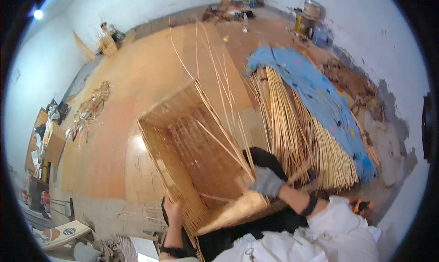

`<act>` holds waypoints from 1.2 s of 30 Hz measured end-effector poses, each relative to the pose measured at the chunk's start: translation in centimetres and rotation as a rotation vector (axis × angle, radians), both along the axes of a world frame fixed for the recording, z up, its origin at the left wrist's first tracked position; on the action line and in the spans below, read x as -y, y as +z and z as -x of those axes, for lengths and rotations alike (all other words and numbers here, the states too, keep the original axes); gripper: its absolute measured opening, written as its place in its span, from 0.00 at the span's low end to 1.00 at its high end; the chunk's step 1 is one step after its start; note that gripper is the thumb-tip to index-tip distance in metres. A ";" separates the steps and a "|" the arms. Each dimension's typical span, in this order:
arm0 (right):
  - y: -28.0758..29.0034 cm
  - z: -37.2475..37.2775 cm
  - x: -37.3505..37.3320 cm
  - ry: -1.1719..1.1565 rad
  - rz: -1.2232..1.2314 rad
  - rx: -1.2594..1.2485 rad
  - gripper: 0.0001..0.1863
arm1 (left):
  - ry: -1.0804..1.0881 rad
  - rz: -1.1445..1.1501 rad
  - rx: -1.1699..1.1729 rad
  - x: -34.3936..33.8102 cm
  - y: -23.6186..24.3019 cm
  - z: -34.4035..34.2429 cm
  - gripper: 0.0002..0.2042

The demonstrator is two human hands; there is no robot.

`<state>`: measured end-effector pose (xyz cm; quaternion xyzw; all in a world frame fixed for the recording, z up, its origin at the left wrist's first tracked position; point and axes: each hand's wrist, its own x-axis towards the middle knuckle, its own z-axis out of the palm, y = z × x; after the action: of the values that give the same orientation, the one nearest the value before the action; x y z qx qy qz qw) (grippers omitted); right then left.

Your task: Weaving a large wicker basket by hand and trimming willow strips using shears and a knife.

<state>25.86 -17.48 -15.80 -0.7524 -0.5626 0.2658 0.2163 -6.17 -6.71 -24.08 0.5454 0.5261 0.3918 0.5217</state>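
Observation:
A large rectangular woven basket (169,154) lies open-side up before me, with long loose canes (222,86) rising from its right rim toward the back. My left hand (173,211) is bare, its fingers closed round the near part of the basket's left rim. My right hand (267,182), in a grey glove, is closed at the right rim near the front corner; it is slightly blurred, and I cannot tell whether it also holds canes. My dark-clad knee (263,156) shows beside that rim.
Bundled canes (283,115) lie at right, partly under a blue cloth (324,104). Pots and buckets (311,24) stand by the back right wall. Cluttered furniture (55,143) stands left, a board (64,232) lower left, a pile of strips (93,104) on the floor.

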 end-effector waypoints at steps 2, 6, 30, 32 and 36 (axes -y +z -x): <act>-2.8 -2.5 -2.6 0.208 -0.135 0.106 0.26 | 0.062 0.124 0.195 -1.6 1.2 -1.2 0.22; 0.3 -4.4 -4.2 0.217 0.167 -0.090 0.34 | 0.040 -1.077 -1.276 -0.8 9.8 -8.5 0.27; -0.8 -6.1 10.1 0.182 -0.546 0.046 0.07 | -0.507 -0.669 -0.550 12.4 10.0 -18.4 0.14; -0.6 -7.0 10.4 0.238 -0.335 0.014 0.06 | -0.512 -0.451 -0.577 12.5 10.5 -18.8 0.14; 0.4 -8.9 9.2 0.364 -0.156 -0.118 0.06 | -0.570 -0.165 -0.616 12.1 11.0 -19.0 0.13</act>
<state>34.77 -26.71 -15.43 -0.6023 -0.6947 0.2995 0.2549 12.81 -18.80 -13.13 0.8006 0.4523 0.0915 0.3822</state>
